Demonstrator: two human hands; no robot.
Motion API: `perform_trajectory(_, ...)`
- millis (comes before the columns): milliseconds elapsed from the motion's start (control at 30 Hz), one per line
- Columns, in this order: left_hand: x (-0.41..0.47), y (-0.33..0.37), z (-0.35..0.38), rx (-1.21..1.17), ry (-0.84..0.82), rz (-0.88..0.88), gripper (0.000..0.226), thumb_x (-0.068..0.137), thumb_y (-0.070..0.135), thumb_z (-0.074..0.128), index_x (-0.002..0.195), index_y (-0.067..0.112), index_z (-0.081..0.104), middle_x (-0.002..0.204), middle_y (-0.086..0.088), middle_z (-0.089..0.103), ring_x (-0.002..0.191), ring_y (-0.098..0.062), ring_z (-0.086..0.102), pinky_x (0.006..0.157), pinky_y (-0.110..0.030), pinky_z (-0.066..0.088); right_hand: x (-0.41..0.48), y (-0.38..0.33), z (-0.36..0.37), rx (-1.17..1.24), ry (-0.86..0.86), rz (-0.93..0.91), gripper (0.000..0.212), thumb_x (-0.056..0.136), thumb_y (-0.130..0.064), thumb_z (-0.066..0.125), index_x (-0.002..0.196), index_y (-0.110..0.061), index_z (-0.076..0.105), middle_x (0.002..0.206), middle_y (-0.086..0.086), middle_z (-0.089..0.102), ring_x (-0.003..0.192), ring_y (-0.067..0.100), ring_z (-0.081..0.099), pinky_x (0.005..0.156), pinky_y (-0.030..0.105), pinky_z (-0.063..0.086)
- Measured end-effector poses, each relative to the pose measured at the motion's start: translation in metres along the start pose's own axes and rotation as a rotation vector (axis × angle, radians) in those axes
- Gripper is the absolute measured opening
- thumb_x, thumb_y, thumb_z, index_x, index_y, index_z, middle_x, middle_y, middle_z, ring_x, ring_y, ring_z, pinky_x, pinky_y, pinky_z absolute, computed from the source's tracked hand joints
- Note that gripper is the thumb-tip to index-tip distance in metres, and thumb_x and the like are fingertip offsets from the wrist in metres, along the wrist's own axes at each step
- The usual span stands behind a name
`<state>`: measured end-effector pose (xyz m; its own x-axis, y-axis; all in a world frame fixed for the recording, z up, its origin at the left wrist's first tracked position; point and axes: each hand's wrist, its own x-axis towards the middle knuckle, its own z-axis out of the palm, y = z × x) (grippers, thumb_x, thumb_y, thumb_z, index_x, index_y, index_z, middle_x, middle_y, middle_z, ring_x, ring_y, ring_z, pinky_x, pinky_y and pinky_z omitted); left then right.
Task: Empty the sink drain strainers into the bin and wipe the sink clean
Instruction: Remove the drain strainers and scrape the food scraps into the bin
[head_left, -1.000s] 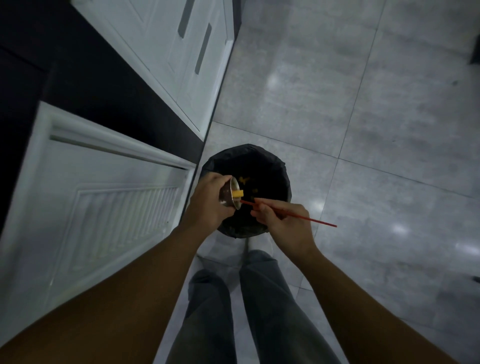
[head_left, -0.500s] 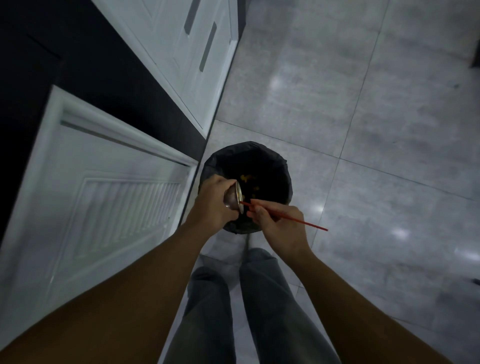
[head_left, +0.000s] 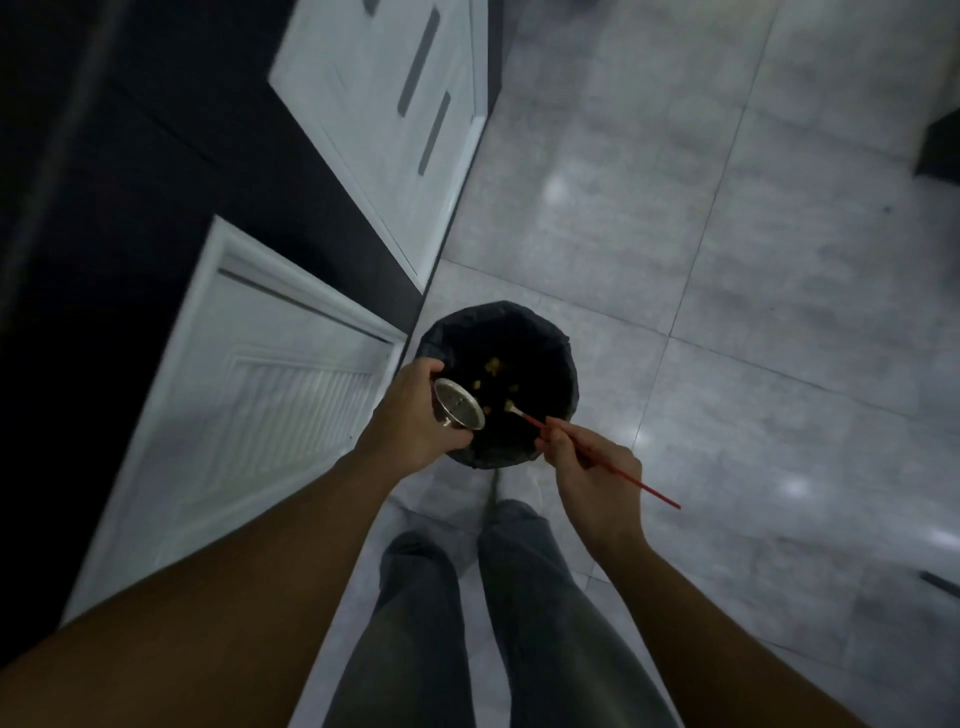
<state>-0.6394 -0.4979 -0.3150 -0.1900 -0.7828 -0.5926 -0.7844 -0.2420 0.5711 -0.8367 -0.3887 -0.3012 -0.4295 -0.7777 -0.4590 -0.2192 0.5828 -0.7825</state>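
Observation:
A round bin (head_left: 563, 358) lined with a black bag stands on the floor below me, with yellow food scraps (head_left: 491, 366) lying inside. My left hand (head_left: 410, 415) grips a small metal drain strainer (head_left: 460, 405) over the bin's left rim, its mouth turned up toward me and looking empty. My right hand (head_left: 592, 475) pinches a thin red stick (head_left: 613, 467) like a pen. The stick's pale tip hangs over the bin, clear of the strainer.
White cabinet doors (head_left: 270, 410) run along the left under a dark counter edge. Grey floor tiles (head_left: 753, 312) spread to the right. My legs in grey trousers (head_left: 514, 613) stand just behind the bin.
The stick has come out of the strainer and my hands have drawn apart. The yellow scrap that sat in the strainer's mouth is gone from it. The strainer's opening now faces up.

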Motion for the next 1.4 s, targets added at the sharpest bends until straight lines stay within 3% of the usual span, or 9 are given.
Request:
perform_trajectory(167,-0.043,0.05,-0.042,-0.027,0.015,0.086,0.099,0.045,0.055,0.077,0.135,0.032,0.041,0.119,0.015,0.038,0.108,-0.01,0.05,0.085,-0.027,0.049,-0.019,-0.056,-0.026,-0.024,-0.042,-0.066,0.024,0.101,-0.014,0.055,0.116,-0.018,0.073,0.11,-0.003,0.073,0.1,0.002,0.068,0.091,0.017,0.056)
perform_trajectory(300,-0.085,0.087,-0.086,-0.079,0.087,0.175,0.089,0.048,0.046,0.081,0.13,0.035,0.046,0.118,0.016,0.041,0.107,-0.009,0.054,0.084,-0.024,0.053,-0.036,-0.116,-0.05,-0.076,-0.089,-0.192,0.026,0.102,-0.016,0.051,0.119,-0.02,0.07,0.113,-0.001,0.072,0.103,0.007,0.068,0.092,0.018,0.056)
perform_trajectory(467,-0.138,0.114,-0.159,-0.144,0.333,0.207,0.083,0.047,0.037,0.085,0.12,0.037,0.044,0.117,0.013,0.047,0.102,-0.011,0.058,0.086,-0.037,0.055,-0.062,-0.188,-0.055,-0.168,-0.154,-0.356,0.027,0.099,-0.017,0.051,0.118,-0.02,0.07,0.112,-0.004,0.071,0.1,0.003,0.065,0.094,0.024,0.057)
perform_trajectory(600,-0.181,0.109,-0.231,-0.22,0.559,0.2,0.084,0.045,0.041,0.08,0.122,0.034,0.047,0.12,0.008,0.051,0.104,-0.011,0.057,0.089,-0.034,0.054,-0.09,-0.251,-0.032,-0.183,-0.176,-0.613,0.03,0.095,-0.014,0.049,0.11,-0.014,0.075,0.104,-0.002,0.073,0.094,0.006,0.065,0.09,0.023,0.056)
perform_trajectory(700,-0.216,0.085,-0.278,-0.277,0.668,0.17,0.088,0.049,0.042,0.078,0.13,0.03,0.047,0.127,0.006,0.052,0.11,-0.012,0.058,0.092,-0.03,0.051,-0.116,-0.294,0.0,-0.088,-0.172,-0.795,0.028,0.091,-0.007,0.05,0.103,-0.007,0.075,0.097,0.002,0.072,0.087,0.006,0.065,0.082,0.022,0.056)
perform_trajectory(833,-0.253,0.03,-0.324,-0.386,0.826,0.065,0.074,0.053,0.036,0.077,0.123,0.033,0.053,0.122,0.001,0.061,0.108,-0.017,0.063,0.098,-0.04,0.053,-0.148,-0.342,0.06,0.018,-0.223,-0.979,0.03,0.087,-0.002,0.051,0.107,-0.002,0.074,0.101,0.007,0.069,0.091,0.013,0.065,0.082,0.022,0.053)
perform_trajectory(967,-0.279,-0.033,-0.347,-0.225,0.928,-0.036,0.078,0.05,0.045,0.076,0.123,0.025,0.055,0.123,0.0,0.059,0.116,-0.023,0.057,0.105,-0.034,0.038,-0.178,-0.371,0.126,0.001,-0.332,-1.03,0.032,0.092,-0.002,0.054,0.119,-0.005,0.07,0.107,0.002,0.068,0.09,0.006,0.065,0.08,0.017,0.052)
perform_trajectory(1233,-0.281,-0.146,-0.333,-0.329,0.866,-0.244,0.079,0.054,0.018,0.092,0.127,0.012,0.06,0.127,-0.007,0.062,0.121,-0.028,0.056,0.105,-0.042,0.043,-0.204,-0.378,0.238,-0.387,-0.539,-1.089,0.037,0.096,-0.008,0.051,0.131,-0.009,0.063,0.109,0.012,0.068,0.095,0.019,0.064,0.089,0.023,0.047)
perform_trajectory(1400,-0.265,-0.183,-0.308,-0.477,0.732,-0.261,0.081,0.055,0.016,0.092,0.127,0.019,0.057,0.125,-0.003,0.061,0.114,-0.017,0.058,0.094,-0.027,0.046,-0.184,-0.371,0.274,-0.655,-0.605,-1.022,0.041,0.097,-0.02,0.04,0.127,-0.005,0.063,0.106,0.018,0.066,0.093,0.031,0.065,0.085,0.034,0.052)
